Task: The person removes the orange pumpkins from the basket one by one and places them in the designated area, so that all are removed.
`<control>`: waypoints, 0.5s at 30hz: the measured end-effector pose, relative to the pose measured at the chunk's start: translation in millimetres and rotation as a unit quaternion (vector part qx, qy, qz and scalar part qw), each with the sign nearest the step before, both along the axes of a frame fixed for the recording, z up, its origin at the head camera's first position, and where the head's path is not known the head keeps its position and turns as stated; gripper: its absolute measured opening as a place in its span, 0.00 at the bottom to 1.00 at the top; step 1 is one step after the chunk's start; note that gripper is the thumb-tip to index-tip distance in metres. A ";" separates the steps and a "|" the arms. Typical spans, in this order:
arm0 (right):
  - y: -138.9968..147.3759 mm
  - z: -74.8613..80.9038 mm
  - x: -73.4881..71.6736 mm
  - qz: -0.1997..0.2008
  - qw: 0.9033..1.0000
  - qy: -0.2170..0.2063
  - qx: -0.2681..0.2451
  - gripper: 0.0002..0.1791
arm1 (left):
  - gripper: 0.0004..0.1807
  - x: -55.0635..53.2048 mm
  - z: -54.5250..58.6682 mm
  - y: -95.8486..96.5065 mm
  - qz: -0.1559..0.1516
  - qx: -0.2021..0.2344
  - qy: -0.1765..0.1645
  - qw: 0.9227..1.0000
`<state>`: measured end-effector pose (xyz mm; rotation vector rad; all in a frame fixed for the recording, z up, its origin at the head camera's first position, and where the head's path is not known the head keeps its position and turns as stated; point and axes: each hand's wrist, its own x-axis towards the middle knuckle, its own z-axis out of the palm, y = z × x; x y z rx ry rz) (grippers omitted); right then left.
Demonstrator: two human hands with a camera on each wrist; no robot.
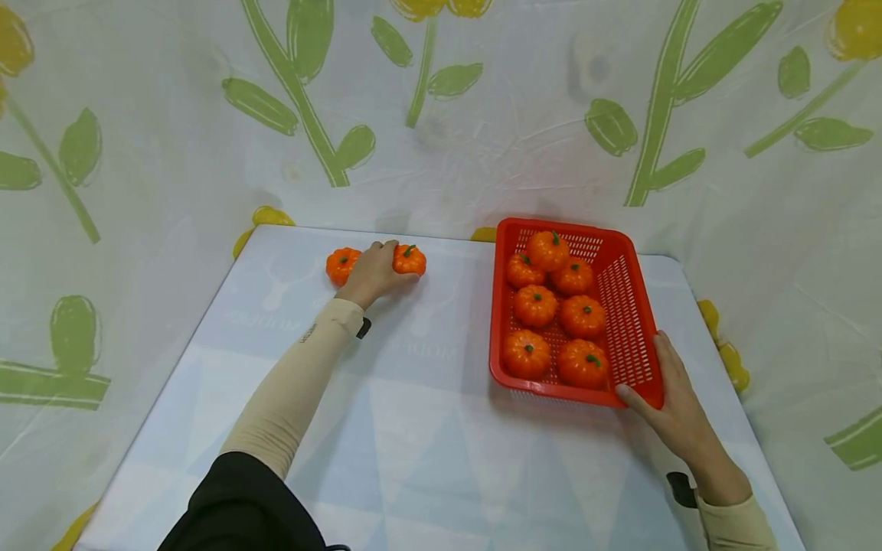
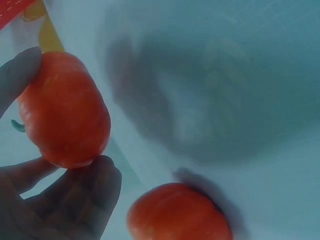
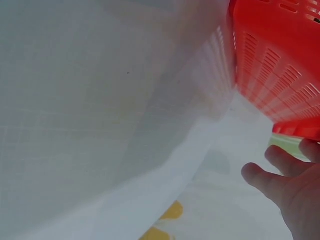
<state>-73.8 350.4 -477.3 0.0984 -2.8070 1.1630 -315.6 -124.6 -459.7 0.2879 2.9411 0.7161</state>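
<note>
My left hand [image 1: 377, 274] pinches a small orange toy pumpkin [image 1: 409, 260] between thumb and fingers near the table's back edge. In the left wrist view that pumpkin [image 2: 67, 112] has its green stem turned away, and its shadow falls on the table. Just left of the hand sits another toy pumpkin [image 1: 341, 265], partly hidden by the hand. At the right, my right hand [image 1: 678, 413] holds the front right corner of a red plastic basket [image 1: 630, 306], thumb at the rim and fingers along the outer wall. Inside lie several more toy pumpkins [image 1: 582, 317].
A pale blue and white patterned cloth covers the table [image 1: 413, 459]. Behind and around it hangs a white curtain [image 1: 496, 153] with green stems and yellow flowers. The basket's slotted side wall [image 3: 280, 70] shows in the right wrist view.
</note>
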 end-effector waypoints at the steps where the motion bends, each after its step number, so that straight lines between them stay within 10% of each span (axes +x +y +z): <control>1: 0.1 0.2 0.0 -0.001 1.000 0.000 0.000 0.57 | 0.45 -0.8 -1.6 -0.5 0.003 0.001 -0.003 1.000; 15: 0.9 -1.6 -0.2 0.001 1.000 0.003 0.002 0.57 | 0.48 -3.4 -17.4 -6.5 0.019 0.005 -0.036 0.999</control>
